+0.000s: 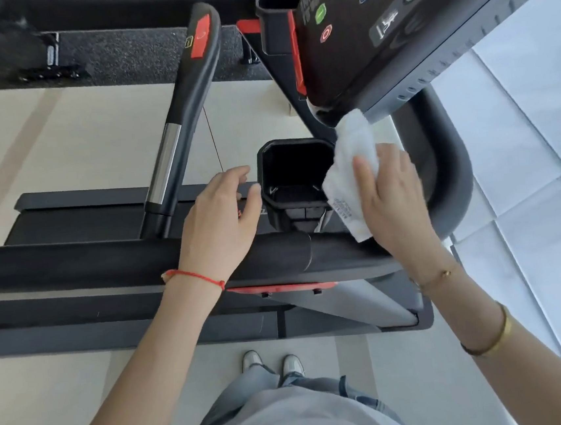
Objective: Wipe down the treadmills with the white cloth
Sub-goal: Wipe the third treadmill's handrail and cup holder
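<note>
Right grip (pixel 391 198) is closed around the white cloth (pixel 354 171), which is pressed against the treadmill's cup holder (pixel 294 176) just below the console (pixel 391 30). Left grip (pixel 224 211) is relaxed, empty, apparently poised to steady the holder.

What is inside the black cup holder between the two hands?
The cup holder looks empty: only its dark walls and ribbed floor show. The white cloth, held by the right hand, covers its right rim.
</note>
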### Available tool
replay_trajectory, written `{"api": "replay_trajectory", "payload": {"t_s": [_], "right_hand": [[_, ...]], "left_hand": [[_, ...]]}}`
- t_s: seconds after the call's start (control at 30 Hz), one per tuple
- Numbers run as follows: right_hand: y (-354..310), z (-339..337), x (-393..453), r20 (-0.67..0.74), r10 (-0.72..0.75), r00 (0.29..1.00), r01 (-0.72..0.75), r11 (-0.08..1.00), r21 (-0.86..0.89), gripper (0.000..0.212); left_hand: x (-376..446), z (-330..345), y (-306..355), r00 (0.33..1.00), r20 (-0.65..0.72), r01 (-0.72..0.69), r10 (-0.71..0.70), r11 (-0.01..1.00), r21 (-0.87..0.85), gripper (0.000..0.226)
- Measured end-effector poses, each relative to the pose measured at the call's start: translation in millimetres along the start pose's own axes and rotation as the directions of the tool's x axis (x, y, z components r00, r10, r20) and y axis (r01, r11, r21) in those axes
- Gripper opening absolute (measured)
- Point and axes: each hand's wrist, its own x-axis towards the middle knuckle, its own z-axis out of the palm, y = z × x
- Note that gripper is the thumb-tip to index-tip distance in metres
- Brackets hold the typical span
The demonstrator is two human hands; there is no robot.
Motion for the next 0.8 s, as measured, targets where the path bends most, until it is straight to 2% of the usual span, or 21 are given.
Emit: {"api": "replay_trajectory", "payload": {"t_s": [0.07, 0.13, 0.23, 0.4, 0.5, 0.57, 0.63, 0.7, 0.8], "right_hand": [[-3, 10, 9, 0.223, 0.051, 0.973, -0.055, 0.998, 0.013, 0.039], [-4, 17, 21, 0.321, 0.055, 0.945, -0.051, 0.998, -0.020, 0.046], [-8, 19, 46, 0.359, 0.076, 0.930, -0.077, 0.997, -0.013, 0.048], [0, 19, 47, 0.368, 0.002, 0.930, -0.004, 1.000, 0.004, 0.056], [10, 15, 38, 0.386, -0.116, 0.915, 0.133, 0.991, -0.017, 0.058], [11, 13, 46, 0.426, -0.225, 0.876, 0.269, 0.962, -0.046, 0.057], [7, 15, 61, 0.507, -0.351, 0.787, 0.447, 0.891, -0.077, 0.057], [-1, 21, 76, 0.585, -0.435, 0.685, 0.618, 0.771, -0.151, 0.059], [-20, 39, 89, 0.616, -0.479, 0.625, 0.724, 0.651, -0.228, 0.058]], "left_hand": [[11, 3, -1, 0.999, 0.049, 0.015, -0.015, 1.000, 0.007, 0.045], [20, 7, -3, 0.995, 0.099, 0.031, -0.032, 0.999, 0.012, 0.050], [30, 11, -4, 0.985, 0.167, 0.034, -0.038, 0.999, 0.025, 0.056], [35, 15, -10, 0.973, 0.231, 0.024, -0.023, 1.000, -0.006, 0.059], [35, 15, -12, 0.970, 0.243, 0.027, -0.015, 0.999, -0.045, 0.059], [35, 15, -12, 0.972, 0.236, 0.015, 0.000, 0.998, -0.060, 0.056], [34, 13, -10, 0.976, 0.218, 0.007, 0.011, 0.997, -0.080, 0.051], [33, 12, -10, 0.976, 0.220, 0.019, -0.001, 0.997, -0.081, 0.044], [32, 12, -10, 0.976, 0.219, 0.023, -0.010, 0.998, -0.058, 0.028]]}}
